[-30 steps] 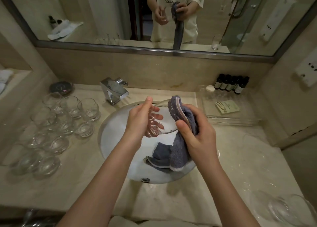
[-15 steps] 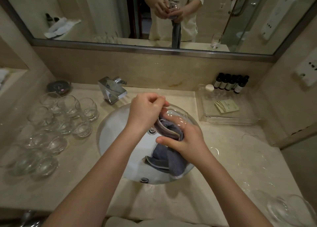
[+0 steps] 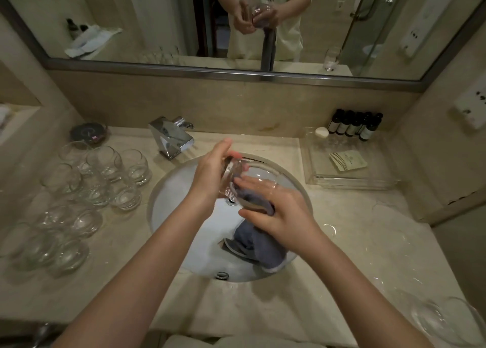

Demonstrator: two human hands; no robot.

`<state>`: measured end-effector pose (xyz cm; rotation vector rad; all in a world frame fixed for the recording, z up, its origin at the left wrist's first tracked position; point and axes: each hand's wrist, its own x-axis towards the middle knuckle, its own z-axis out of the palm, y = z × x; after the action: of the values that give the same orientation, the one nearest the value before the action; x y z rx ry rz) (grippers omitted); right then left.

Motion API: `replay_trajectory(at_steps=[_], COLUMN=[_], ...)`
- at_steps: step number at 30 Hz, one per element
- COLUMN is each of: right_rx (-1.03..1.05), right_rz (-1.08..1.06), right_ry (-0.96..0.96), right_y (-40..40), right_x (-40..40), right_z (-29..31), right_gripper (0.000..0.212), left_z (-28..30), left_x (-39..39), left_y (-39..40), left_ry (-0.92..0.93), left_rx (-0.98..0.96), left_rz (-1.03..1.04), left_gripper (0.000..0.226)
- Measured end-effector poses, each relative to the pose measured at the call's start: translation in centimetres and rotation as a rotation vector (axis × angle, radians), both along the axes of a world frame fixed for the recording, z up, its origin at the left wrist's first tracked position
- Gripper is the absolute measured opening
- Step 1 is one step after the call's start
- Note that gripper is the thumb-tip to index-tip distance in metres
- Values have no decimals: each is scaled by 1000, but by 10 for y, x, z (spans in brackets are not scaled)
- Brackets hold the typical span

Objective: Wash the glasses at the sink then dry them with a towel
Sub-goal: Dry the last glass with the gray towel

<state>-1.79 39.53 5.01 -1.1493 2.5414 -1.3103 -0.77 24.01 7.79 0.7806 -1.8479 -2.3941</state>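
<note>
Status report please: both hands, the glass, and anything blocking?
Left hand grips glass base over sink. Right hand pushes grey towel inside it. Nothing blocking.

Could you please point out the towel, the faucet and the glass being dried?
towel [image 3: 259, 250]: head view, on the grey fold hanging over the basin.
faucet [image 3: 171, 140]: head view, on the chrome spout body.
glass [image 3: 259, 173]: head view, on its clear side wall.
</note>
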Motion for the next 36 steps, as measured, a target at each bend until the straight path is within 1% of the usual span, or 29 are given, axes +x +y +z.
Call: replay_trajectory(at_steps=[1, 2, 3, 5, 7, 8, 9, 11, 12, 13, 14, 15, 16, 17, 18, 20, 21, 22, 23, 24, 25, 27, 29, 30, 31, 33, 34, 35, 36], right_rx=[32, 45, 42, -4, -117, -190, -268, -432, -463, -472, -482, -499, -513, -510, -481, -322, -241, -182, -170, -189, -229, -364, -527, -568, -585, -581, -580, -577, -552], right_rz=[-21, -40, -60, -73, -32, 15, 71, 173, 184, 191, 170, 141, 117, 90, 61, -24, -45, -62, -65, -59, -41, 29, 99, 116, 129, 137, 129, 117, 89], right_ry=[100, 142, 137, 13, -244, -413, -601, -967, -1088, -1151, -1176, -1161, -1114, -1017, -863, -495, -334, -218, -175, -209, -309, -643, -1068, -1198, -1249, -1244, -1205, -1126, -976], right_y=[-3, -5, -7, -10, -12, -11, -9, -5, -4, -3, -4, -5, -8, -11, -12, -15, -17, -18, -19, -20, -21, -19, -17, -16, -14, -14, -15, -19, -22], right_x=[3, 5, 7, 8, 8, 6, 4, 4, 5, 6, 7, 7, 8, 8, 8, 10, 12, 13, 15, 17, 19, 17, 19, 20, 21, 22, 22, 22, 22], right_z=[-5, -9, -11, -7, 3, 7, 11, 24, 29, 31, 31, 30, 30, 26, 22, 11, 9, 7, 7, 8, 10, 18, 29, 31, 32, 32, 31, 31, 27], right_gripper=[52, 54, 57, 60, 61, 59, 53, 31, 24, 21, 20, 20, 19, 20, 25, 39, 46, 50, 53, 53, 53, 45, 30, 25, 22, 21, 21, 22, 28], left_z=[2, 2, 0, -2, -5, -7, -9, -12, -13, -13, -14, -11, -12, -10, -7, 0, 5, 9, 12, 12, 11, 4, -6, -9, -10, -11, -10, -8, -3], left_x=[-2, -3, -5, -5, 0, 2, 5, 9, 9, 8, 5, 3, 0, -1, -1, -1, -1, -2, -3, -4, -4, 1, 7, 9, 10, 9, 8, 8, 7], left_y=[-2, -4, -4, -3, -3, -3, -5, -7, -8, -9, -11, -12, -16, -18, -21, -24, -23, -20, -16, -14, -12, -14, -17, -18, -19, -21, -23, -25, -25], left_ry=[-101, -123, -86, 95, 315, 430, 545, 742, 808, 848, 857, 823, 742, 614, 463, 148, 53, 22, 44, 91, 153, 315, 552, 661, 739, 767, 709, 593, 422], left_rx=[-38, -118, -215, -360, -433, -475, -540, -682, -738, -772, -791, -786, -760, -711, -632, -429, -394, -439, -530, -614, -665, -695, -713, -725, -744, -758, -730, -668, -550], left_rz=[-64, -104, -98, -3, 61, 68, 62, 40, 36, 33, 27, 14, 5, -1, 0, -49, -79, -103, -98, -65, -19, 37, 44, 34, 23, -3, -7, -1, 15], left_gripper=[34, 32, 27, 23, 21, 20, 19, 19, 20, 21, 22, 25, 30, 36, 45, 61, 62, 57, 50, 47, 44, 36, 30, 32, 33, 34, 35, 36, 39])
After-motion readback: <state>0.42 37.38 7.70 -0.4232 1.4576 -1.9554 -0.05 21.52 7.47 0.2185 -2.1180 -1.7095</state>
